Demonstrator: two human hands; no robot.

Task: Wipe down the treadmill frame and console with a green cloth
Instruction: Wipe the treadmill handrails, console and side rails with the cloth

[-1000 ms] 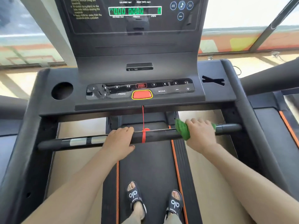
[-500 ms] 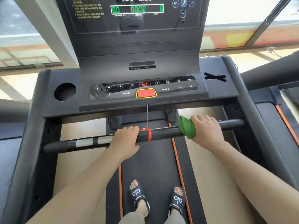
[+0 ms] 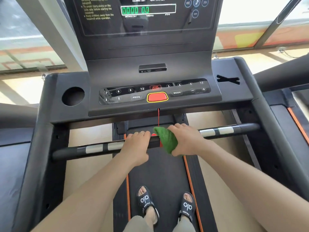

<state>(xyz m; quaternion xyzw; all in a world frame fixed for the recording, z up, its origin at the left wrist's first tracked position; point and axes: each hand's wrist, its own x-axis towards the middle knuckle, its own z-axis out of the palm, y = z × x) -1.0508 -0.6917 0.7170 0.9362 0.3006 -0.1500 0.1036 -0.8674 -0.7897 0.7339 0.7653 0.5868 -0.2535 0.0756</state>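
Note:
A black crossbar (image 3: 93, 149) with silver grip sensors runs across the treadmill below the console (image 3: 155, 92). My right hand (image 3: 187, 139) presses a folded green cloth (image 3: 167, 139) around the bar near its middle. My left hand (image 3: 137, 143) grips the bar just left of the cloth, almost touching it. A red safety cord (image 3: 158, 117) hangs from the console down to the bar between my hands. The display panel (image 3: 148, 10) shows green digits above.
A round cup holder (image 3: 73, 96) sits in the left of the console tray. Thick black side frames (image 3: 38, 148) flank the belt (image 3: 160, 173). My feet in black sandals (image 3: 147, 203) stand on the belt. Neighbouring treadmills lie on both sides.
My right hand has slid the green cloth leftward along the bar, from its right part to the middle beside my left hand. The silver sensors on the right are now uncovered.

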